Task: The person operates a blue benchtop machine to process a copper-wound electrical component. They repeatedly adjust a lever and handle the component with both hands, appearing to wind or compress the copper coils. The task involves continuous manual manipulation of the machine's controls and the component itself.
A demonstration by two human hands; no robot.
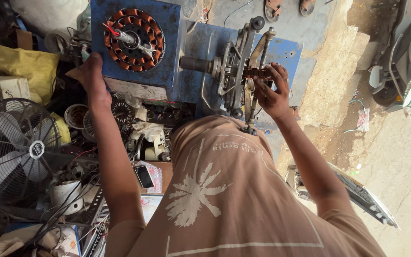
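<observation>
A metal-caged table fan (17, 150) stands near a yellow sack (22, 64) and a white cup (67, 195).
</observation>
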